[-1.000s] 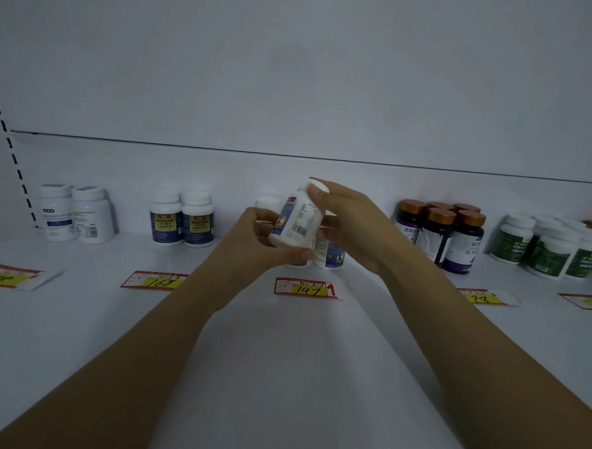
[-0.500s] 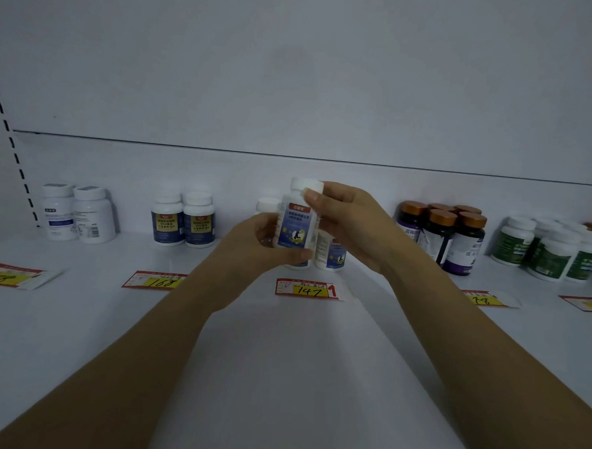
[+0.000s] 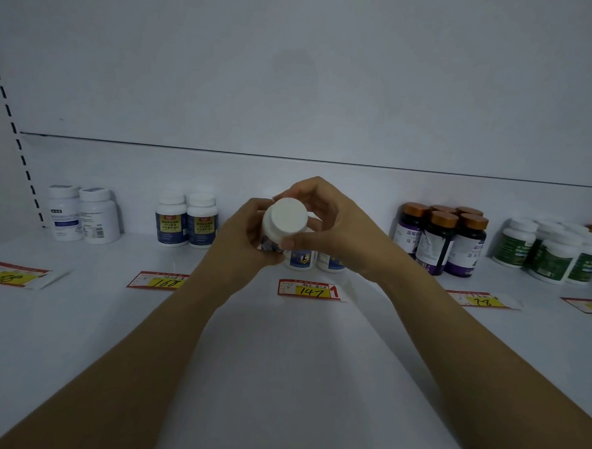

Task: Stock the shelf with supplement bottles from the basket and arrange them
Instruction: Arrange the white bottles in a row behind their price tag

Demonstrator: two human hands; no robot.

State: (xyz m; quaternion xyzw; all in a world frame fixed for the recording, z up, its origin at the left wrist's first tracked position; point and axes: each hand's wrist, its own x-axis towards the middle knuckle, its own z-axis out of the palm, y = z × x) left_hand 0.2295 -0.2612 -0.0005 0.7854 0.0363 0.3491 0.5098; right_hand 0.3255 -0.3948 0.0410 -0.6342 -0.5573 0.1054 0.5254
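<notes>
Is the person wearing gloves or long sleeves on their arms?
No gloves. The left hand and the right hand are both bare, and no rings show. There are no sleeves either: the left forearm and the right forearm are uncovered right to the picture's edge, with no watch or bracelet at the wrists.

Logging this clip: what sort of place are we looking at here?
Most likely a shop or pharmacy display: a white shelf holds supplement bottles grouped by kind, such as the brown-capped bottles and green-labelled bottles, with handwritten price tags laid in front, one marked 147.
</notes>
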